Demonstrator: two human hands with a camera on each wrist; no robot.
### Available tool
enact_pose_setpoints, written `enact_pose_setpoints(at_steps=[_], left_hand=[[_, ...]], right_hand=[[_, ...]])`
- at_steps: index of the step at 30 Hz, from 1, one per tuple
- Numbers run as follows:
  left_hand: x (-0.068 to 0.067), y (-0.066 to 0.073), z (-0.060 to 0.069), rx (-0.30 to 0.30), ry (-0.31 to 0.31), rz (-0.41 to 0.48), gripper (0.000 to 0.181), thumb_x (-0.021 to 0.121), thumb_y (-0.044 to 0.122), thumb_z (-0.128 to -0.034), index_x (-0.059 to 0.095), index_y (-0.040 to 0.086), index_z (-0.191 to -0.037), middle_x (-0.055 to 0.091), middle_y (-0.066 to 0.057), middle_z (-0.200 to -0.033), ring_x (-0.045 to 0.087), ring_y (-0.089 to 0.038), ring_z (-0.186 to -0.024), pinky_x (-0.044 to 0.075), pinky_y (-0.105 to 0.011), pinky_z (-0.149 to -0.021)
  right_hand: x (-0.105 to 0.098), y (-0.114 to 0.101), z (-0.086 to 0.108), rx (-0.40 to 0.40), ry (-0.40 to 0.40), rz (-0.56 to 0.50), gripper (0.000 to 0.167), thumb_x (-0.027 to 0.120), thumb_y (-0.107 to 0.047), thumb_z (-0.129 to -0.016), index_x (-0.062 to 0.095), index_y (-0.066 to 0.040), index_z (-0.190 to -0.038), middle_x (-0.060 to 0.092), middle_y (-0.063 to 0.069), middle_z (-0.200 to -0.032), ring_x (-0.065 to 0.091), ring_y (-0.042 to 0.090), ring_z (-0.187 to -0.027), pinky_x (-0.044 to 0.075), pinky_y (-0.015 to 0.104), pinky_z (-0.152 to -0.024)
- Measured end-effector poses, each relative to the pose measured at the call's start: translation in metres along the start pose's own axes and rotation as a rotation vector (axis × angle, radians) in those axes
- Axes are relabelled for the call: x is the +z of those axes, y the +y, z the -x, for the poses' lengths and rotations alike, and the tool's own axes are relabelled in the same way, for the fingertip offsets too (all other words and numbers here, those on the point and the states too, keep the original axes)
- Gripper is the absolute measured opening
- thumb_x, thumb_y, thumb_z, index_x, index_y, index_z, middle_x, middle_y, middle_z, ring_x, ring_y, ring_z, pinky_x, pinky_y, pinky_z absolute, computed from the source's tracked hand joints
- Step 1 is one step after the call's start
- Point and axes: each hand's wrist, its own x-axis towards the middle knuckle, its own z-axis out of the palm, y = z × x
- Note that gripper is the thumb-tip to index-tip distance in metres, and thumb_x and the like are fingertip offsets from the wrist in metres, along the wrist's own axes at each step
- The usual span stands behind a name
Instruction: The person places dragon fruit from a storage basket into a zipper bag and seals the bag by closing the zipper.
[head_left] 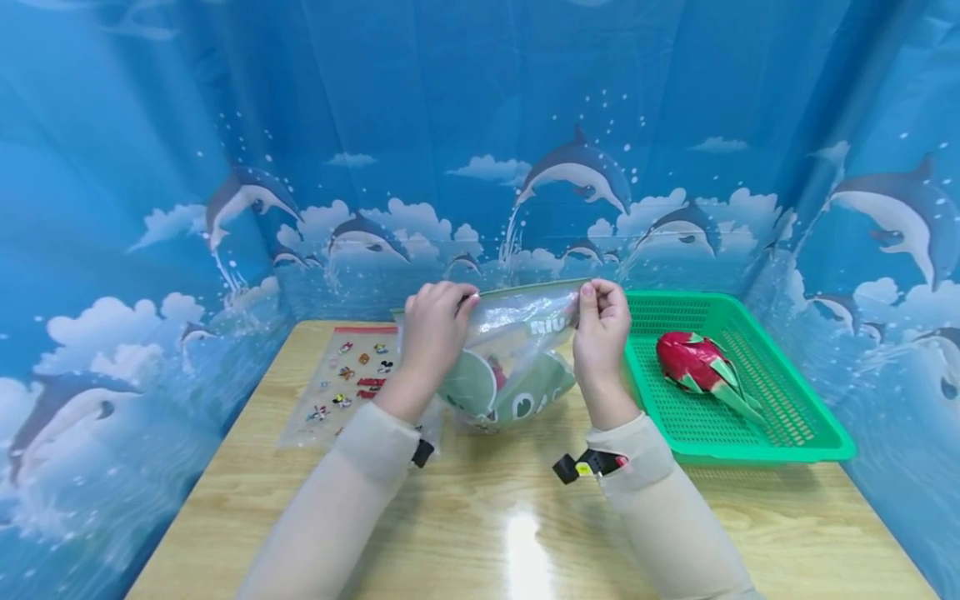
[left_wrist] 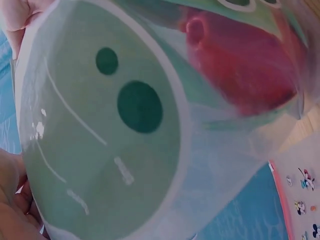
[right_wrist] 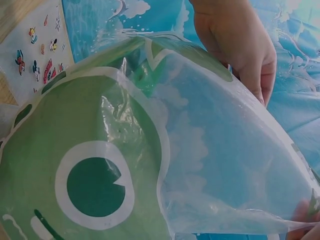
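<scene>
A clear zip bag with a green cartoon print [head_left: 543, 387] is held up over the table between both hands. My left hand [head_left: 435, 333] pinches its top edge near the left end. At the right end of the same edge, my right hand [head_left: 603, 333] grips the plastic between thumb and fingers. Inside the bag lies a red, green-edged dragon fruit [left_wrist: 245, 65], seen through the film in the left wrist view. The print partly hides the fruit in the head view. From the head view I cannot tell whether the zip is sealed.
On the table's left lies a flat clear bag [head_left: 345, 400] with a red strip and small cartoon figures. A green basket [head_left: 750, 454] stands at right, holding another dragon fruit [head_left: 686, 362]. A blue dolphin curtain [head_left: 465, 125] surrounds the wooden table [head_left: 487, 517].
</scene>
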Motion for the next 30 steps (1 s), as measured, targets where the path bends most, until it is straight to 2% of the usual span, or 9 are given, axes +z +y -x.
enact_pose_setpoints(at_steps=[13,18,30], left_hand=[[-0.011,-0.016,0.008,-0.012,0.047,0.001,0.024,0.063,0.029,-0.0989,0.071,0.014,-0.116,0.071,-0.005,-0.114,0.060,-0.026,-0.105,0.044,-0.045,-0.091],[-0.014,-0.024,0.010,-0.007,0.066,-0.014,0.025,0.063,0.030,-0.0990,0.071,0.013,-0.115,0.071,-0.006,-0.113,0.060,-0.027,-0.103,0.044,-0.047,-0.089],[-0.020,-0.040,0.018,-0.048,0.082,0.012,0.026,0.062,0.029,-0.0990,0.070,0.010,-0.115,0.071,-0.009,-0.113,0.059,-0.029,-0.105,0.043,-0.047,-0.090]], right_hand=[[-0.001,0.000,0.000,0.002,0.025,-0.005,0.009,0.051,-0.006,-0.104,0.057,-0.010,-0.099,0.058,0.000,-0.083,0.054,0.010,-0.070,0.044,0.018,-0.060],[-0.002,-0.001,-0.001,0.001,0.020,-0.003,0.007,0.051,-0.008,-0.104,0.057,-0.008,-0.100,0.058,0.001,-0.083,0.055,0.010,-0.070,0.045,0.019,-0.061],[-0.005,0.001,-0.001,0.003,0.017,0.004,0.007,0.051,-0.009,-0.104,0.057,-0.008,-0.100,0.058,0.001,-0.083,0.055,0.010,-0.069,0.045,0.019,-0.060]])
